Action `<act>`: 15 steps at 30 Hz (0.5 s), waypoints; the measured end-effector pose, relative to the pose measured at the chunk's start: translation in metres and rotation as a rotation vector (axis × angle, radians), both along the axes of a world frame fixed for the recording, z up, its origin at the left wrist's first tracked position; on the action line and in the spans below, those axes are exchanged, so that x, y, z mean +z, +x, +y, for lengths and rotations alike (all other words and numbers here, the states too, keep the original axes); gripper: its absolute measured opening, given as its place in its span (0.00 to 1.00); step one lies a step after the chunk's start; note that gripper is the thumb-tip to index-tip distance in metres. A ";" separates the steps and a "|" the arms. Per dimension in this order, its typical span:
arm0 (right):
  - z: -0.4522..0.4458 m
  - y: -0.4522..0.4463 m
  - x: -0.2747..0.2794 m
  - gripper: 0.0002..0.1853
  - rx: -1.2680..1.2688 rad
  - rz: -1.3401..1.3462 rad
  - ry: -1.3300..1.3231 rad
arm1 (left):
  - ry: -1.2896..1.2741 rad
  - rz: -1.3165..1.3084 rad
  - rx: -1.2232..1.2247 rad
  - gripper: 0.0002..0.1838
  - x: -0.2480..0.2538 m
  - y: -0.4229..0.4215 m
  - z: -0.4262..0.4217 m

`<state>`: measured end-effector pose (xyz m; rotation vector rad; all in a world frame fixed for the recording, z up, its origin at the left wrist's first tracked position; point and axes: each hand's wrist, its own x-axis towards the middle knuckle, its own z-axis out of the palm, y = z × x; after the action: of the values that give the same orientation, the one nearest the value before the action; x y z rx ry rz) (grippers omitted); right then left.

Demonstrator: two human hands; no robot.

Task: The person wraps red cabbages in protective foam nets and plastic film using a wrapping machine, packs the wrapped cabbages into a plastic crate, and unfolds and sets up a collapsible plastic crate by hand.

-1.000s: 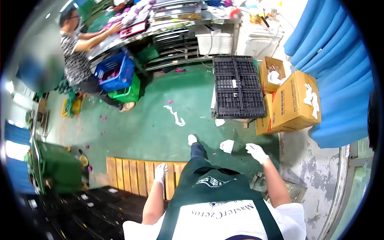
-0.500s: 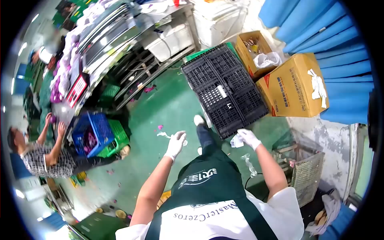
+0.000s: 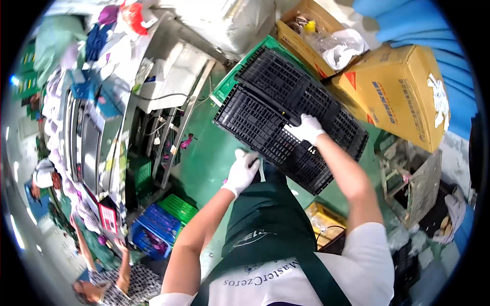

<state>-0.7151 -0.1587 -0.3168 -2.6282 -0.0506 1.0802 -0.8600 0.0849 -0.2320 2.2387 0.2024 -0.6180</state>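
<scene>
My right hand [image 3: 306, 129], in a white glove, lies on top of the black folded crate [image 3: 265, 120], its fingers spread near the middle seam. My left hand [image 3: 242, 172], gloved too, hangs beside the crate's near left edge with its fingers curled; whether it touches or holds anything is hidden. A green crate [image 3: 220, 92] shows from under the black one at its far left side. Against the crate's right side stands a closed brown carton [image 3: 393, 97], and an open carton [image 3: 293, 40] with plastic bags and a white cloth sits behind.
At the left a workbench [image 3: 122, 148] holds trays and a red scale [image 3: 108, 218]. A co-worker [image 3: 120, 285] is at its lower end, near a blue crate [image 3: 153, 229]. A wire-mesh crate [image 3: 421, 188] stands at the right. Below the black crate is a yellow crate [image 3: 324, 222].
The view has turned and come closer to the black crate. My right hand has moved onto its top, and my left hand has come near its edge.
</scene>
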 end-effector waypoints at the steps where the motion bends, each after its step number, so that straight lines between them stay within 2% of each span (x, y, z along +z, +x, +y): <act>1: -0.022 0.010 0.006 0.34 -0.035 -0.026 0.194 | -0.010 -0.071 -0.015 0.16 -0.014 0.018 -0.001; 3: -0.056 0.036 0.029 0.23 -0.284 -0.166 0.386 | -0.025 -0.211 -0.174 0.16 -0.049 0.072 -0.009; 4: -0.071 0.049 0.040 0.21 -0.235 -0.426 0.350 | 0.027 -0.341 -0.222 0.18 -0.061 0.095 -0.019; 5: -0.078 0.065 0.064 0.22 -0.275 -0.469 0.250 | 0.049 -0.474 -0.310 0.20 -0.086 0.114 -0.024; 6: -0.091 0.078 0.061 0.23 -0.338 -0.690 0.236 | 0.113 -0.462 -0.441 0.24 -0.096 0.136 -0.030; 7: -0.101 0.091 0.063 0.22 -0.292 -0.740 0.119 | 0.300 -0.405 -0.536 0.31 -0.110 0.145 -0.035; 8: -0.107 0.097 0.067 0.21 -0.239 -0.786 0.007 | 0.375 -0.326 -0.627 0.36 -0.137 0.149 -0.029; 9: -0.105 0.093 0.075 0.24 -0.222 -0.729 0.067 | 0.486 -0.209 -0.728 0.37 -0.140 0.155 -0.029; 10: -0.101 0.086 0.081 0.28 -0.205 -0.671 0.136 | 0.506 -0.231 -0.785 0.37 -0.142 0.159 -0.024; 12: -0.095 0.063 0.087 0.25 -0.023 -0.884 0.268 | 0.452 -0.428 -0.797 0.22 -0.111 0.176 -0.032; 14: -0.088 0.038 0.109 0.22 -0.100 -0.919 0.349 | 0.349 -0.433 -0.885 0.16 -0.076 0.192 -0.030; 15: -0.089 0.022 0.105 0.19 -0.127 -0.929 0.323 | 0.304 -0.353 -0.951 0.16 -0.064 0.190 -0.022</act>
<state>-0.6935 -0.2482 -0.2122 -2.5363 -0.2260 -0.2369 -0.6697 0.0627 -0.2963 2.6253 -1.0622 -0.6707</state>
